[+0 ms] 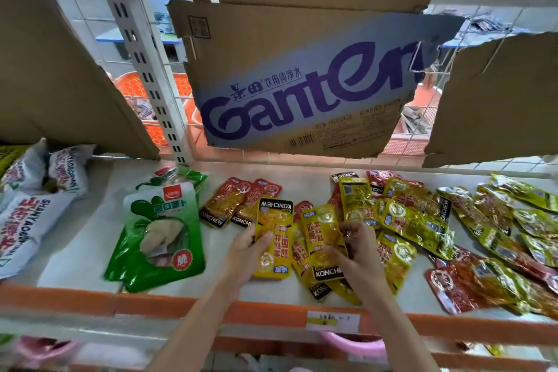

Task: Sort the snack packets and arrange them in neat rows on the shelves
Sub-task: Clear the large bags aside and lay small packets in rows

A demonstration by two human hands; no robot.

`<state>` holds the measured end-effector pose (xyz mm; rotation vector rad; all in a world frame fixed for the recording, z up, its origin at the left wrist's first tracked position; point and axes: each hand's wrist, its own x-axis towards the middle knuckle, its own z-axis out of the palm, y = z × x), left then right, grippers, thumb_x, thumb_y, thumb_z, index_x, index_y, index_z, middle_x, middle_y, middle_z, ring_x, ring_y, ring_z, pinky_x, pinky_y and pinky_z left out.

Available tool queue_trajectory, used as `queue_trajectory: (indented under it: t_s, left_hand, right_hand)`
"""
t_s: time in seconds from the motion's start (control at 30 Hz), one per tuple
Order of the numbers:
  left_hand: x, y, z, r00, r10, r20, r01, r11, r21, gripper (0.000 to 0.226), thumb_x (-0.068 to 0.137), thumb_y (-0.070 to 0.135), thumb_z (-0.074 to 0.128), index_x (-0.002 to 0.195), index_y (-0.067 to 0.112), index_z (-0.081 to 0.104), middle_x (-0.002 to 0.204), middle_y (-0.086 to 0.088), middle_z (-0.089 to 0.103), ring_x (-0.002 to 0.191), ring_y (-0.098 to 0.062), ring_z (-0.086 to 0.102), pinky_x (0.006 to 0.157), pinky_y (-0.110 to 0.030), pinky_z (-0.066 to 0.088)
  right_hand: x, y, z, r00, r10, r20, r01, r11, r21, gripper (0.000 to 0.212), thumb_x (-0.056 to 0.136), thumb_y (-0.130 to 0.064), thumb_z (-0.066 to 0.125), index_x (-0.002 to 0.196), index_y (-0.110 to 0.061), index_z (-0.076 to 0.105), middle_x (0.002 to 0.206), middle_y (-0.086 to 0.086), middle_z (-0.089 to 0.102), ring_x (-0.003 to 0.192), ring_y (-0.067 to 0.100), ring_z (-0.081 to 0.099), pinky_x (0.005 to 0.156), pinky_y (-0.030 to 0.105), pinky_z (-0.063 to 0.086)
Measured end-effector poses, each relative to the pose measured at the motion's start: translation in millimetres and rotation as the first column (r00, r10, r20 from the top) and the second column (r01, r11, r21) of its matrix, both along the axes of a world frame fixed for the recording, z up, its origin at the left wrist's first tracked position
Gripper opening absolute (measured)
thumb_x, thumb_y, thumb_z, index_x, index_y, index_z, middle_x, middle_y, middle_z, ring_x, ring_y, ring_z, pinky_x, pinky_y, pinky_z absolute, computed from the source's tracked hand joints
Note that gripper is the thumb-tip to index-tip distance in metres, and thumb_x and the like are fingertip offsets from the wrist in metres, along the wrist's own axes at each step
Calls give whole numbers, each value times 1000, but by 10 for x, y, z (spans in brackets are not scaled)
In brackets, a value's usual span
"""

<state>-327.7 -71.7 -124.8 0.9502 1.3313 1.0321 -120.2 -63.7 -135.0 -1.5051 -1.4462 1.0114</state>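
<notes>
My left hand (246, 251) grips a yellow Konchew packet (274, 235) by its left edge, label upside down. Beside it, my right hand (354, 249) closes on another yellow packet (321, 232) that tops a small stack of yellow ones (305, 269) near the shelf's front. Two orange-red packets (238, 201) lie side by side behind them. A loose heap of olive-yellow packets (413, 217) and red packets (453, 288) spreads over the shelf's right half.
Green pouches (163, 229) lie to the left, with white bags (27, 205) at the far left. The white shelf (96, 220) has an orange front rail (151, 303) with a price label (333, 322). Torn Ganten cardboard (302, 78) hangs above the back.
</notes>
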Motion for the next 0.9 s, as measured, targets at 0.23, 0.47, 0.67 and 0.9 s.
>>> queue_trajectory:
  t_s: [0.23,0.47,0.67,0.9]
  left_hand:
    - [-22,28,-21,990,51,132,-46,998,-41,34,86,1,59,114,20,53,101,-6,70,87,-24,68,68,-37,55]
    - [-7,8,-44,998,7,56,-7,1000,-12,46,86,-2,59,123,19,42,107,-14,66,95,-36,64,76,-46,53]
    - [-32,11,50,964,-158,-213,148,987,-62,55,78,1,71,120,17,37,104,-2,64,82,-11,65,62,-22,54]
    - [-241,32,289,820,-8,-572,29,999,27,44,74,16,78,104,22,47,107,1,60,92,-14,56,63,-20,41]
  right_hand:
    - [1,-6,31,971,-29,-238,7,996,-91,53,80,-1,68,121,-26,46,108,-5,60,102,13,60,85,35,53]
    - [-2,-9,64,971,6,-238,-25,997,-79,44,84,1,63,115,-30,56,105,-9,66,94,6,64,78,23,51]
    - [-7,-19,78,980,-35,-195,24,998,-56,20,84,-6,66,92,-24,61,86,-3,67,77,12,64,69,21,50]
    - [-24,-30,92,971,-111,-210,97,992,-77,14,84,-10,66,85,-18,55,81,5,67,76,22,64,72,37,48]
